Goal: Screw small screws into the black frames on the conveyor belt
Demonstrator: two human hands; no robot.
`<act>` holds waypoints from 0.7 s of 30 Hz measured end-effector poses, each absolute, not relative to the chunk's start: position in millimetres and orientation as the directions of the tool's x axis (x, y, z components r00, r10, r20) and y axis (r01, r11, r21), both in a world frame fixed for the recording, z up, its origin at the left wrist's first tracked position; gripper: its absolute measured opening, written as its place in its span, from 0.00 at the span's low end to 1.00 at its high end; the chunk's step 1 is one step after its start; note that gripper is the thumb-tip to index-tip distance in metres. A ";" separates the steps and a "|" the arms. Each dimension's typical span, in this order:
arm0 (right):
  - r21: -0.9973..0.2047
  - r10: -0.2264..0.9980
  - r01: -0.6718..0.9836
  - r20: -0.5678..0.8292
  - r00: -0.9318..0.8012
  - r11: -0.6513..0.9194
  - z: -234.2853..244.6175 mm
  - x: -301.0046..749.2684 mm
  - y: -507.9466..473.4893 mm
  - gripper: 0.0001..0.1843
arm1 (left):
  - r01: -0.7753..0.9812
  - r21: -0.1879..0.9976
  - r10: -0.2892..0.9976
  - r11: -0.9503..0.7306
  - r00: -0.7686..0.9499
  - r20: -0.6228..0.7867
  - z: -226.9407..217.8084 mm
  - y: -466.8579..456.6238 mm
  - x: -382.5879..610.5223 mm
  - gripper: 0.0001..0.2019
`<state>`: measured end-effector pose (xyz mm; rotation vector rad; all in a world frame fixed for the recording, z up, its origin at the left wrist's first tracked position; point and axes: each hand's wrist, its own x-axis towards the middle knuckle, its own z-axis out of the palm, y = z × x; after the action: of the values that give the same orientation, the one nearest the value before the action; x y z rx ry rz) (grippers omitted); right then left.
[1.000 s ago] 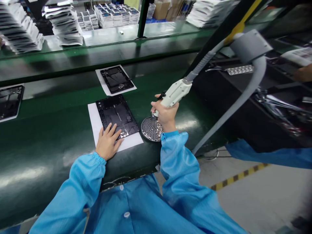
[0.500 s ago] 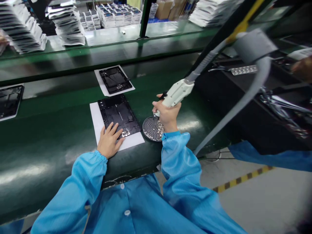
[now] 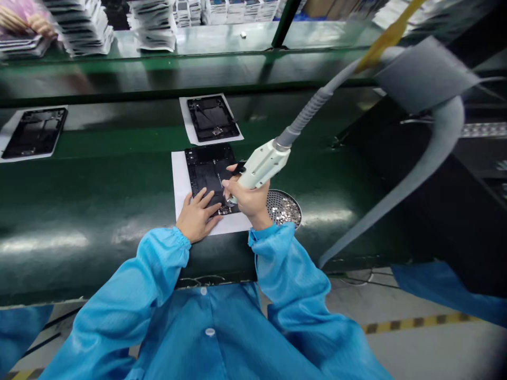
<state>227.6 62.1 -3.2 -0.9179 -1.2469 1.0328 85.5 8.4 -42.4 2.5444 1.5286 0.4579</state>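
Observation:
My left hand lies with fingers spread on the lower left part of a black tablet housing, which rests on a white sheet. My right hand is wrapped round a pale, corded electric screwdriver, tilted with its lower end over the housing's lower right part. Fingers hide its tip, so contact cannot be made out. Close beside my right wrist sits a round perforated dish holding many small shiny metal pieces, partly covered by that hand.
Another tablet housing lies on paper just beyond, and a third at the left, all on the green bench. Paper stacks line the back shelf. A grey hose hangs at right. Another person's hands show top left.
My right hand has carried the screwdriver left from over the dish to the tablet housing, close to my left hand. My left hand stays on the housing; the camera view has shifted.

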 end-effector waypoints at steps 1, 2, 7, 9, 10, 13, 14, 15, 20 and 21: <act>-0.953 0.958 -0.102 0.285 0.033 0.286 -4.0 226.5 61.7 0.14 | 0.837 0.271 0.879 -0.476 0.439 0.188 -42.8 8.3 86.1 0.19; -0.953 0.958 -0.099 0.282 0.040 0.285 -4.8 226.1 61.5 0.14 | 0.837 0.270 0.879 -0.476 0.438 0.190 -43.3 8.2 86.6 0.19; -0.945 0.950 -0.102 0.310 0.024 0.311 -10.1 227.4 61.3 0.13 | 0.837 0.276 0.881 -0.472 0.432 0.195 -44.8 7.8 88.9 0.19; -0.938 0.945 -0.116 0.326 0.016 0.326 -11.9 227.4 61.5 0.12 | 0.838 0.283 0.884 -0.467 0.428 0.190 -44.8 7.5 89.4 0.19; -0.935 0.943 -0.124 0.332 0.017 0.332 -12.6 227.3 61.5 0.12 | 0.838 0.285 0.884 -0.465 0.427 0.189 -44.7 7.4 89.6 0.19; -0.929 0.939 -0.143 0.342 0.026 0.342 -13.5 226.9 61.7 0.12 | 0.837 0.285 0.883 -0.467 0.429 0.189 -44.1 7.0 89.9 0.19; -0.928 0.939 -0.144 0.344 0.028 0.344 -13.4 226.7 61.6 0.12 | 0.837 0.284 0.884 -0.467 0.429 0.187 -43.9 6.9 90.0 0.19; -0.927 0.938 -0.145 0.345 0.027 0.345 -13.2 226.5 61.3 0.11 | 0.839 0.284 0.885 -0.465 0.428 0.185 -43.7 6.8 90.0 0.19; -0.934 0.938 -0.088 0.347 -0.002 0.345 -10.8 225.7 58.7 0.11 | 0.836 0.296 0.886 -0.463 0.429 0.175 -43.0 6.9 90.4 0.19; -0.937 0.939 -0.075 0.343 -0.010 0.341 -10.4 225.8 58.2 0.11 | 0.834 0.299 0.885 -0.465 0.431 0.173 -42.8 7.0 90.5 0.19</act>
<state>225.8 58.2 -10.4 -0.8867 -1.3183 0.9982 90.5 7.0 -42.8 2.5118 1.5234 0.4593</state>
